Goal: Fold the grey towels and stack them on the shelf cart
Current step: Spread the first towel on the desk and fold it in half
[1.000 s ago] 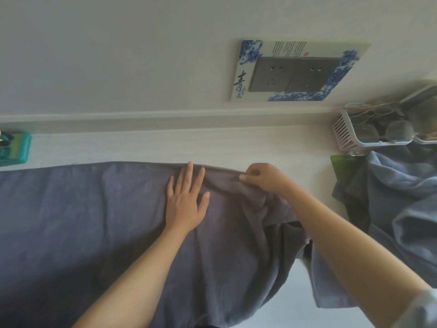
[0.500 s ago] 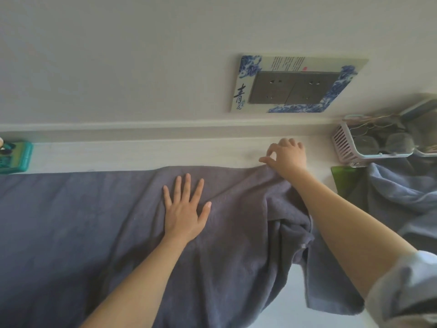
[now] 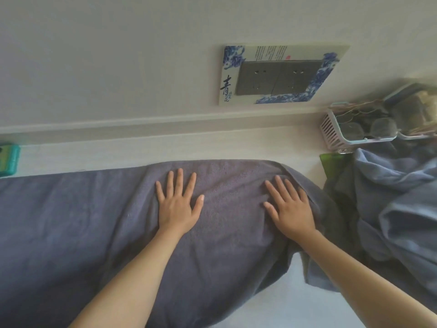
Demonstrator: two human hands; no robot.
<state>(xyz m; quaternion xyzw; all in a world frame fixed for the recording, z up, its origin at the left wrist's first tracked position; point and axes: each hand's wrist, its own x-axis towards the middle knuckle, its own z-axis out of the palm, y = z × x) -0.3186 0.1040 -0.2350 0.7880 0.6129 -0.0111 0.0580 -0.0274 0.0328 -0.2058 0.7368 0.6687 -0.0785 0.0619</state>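
1. Head view — a grey towel (image 3: pixel 94 233) lies spread across a pale surface (image 3: pixel 307 299), running off the left edge and draping toward the viewer at the bottom.
2. Left hand (image 3: pixel 177 207) rests palm-down on the towel near its far edge, fingers spread and flat, gripping nothing.
3. Right hand (image 3: pixel 289 209) lies palm-down on the same towel, close to its rounded right end; fingers extended and slightly apart, nothing pinched or held.
4. The two hands sit side by side with a strip of bare towel between them.
5. Far edge of the towel runs just short of a pale ledge (image 3: pixel 142 150) at the foot of the wall.
6. Heap of crumpled grey-blue cloth (image 3: pixel 390 209) to the right — just beside the towel's right end; whether they touch, cannot tell.
7. White slotted basket (image 3: pixel 331 133) behind the heap holds eyeglasses (image 3: pixel 369 130).
8. Wall above: grey socket plate (image 3: pixel 276 78) in a blue-and-white patterned surround.
9. Teal object (image 3: pixel 9 159) at the left edge, partly cut off.
10. Green item (image 3: pixel 331 162) peeks out beside the heap.
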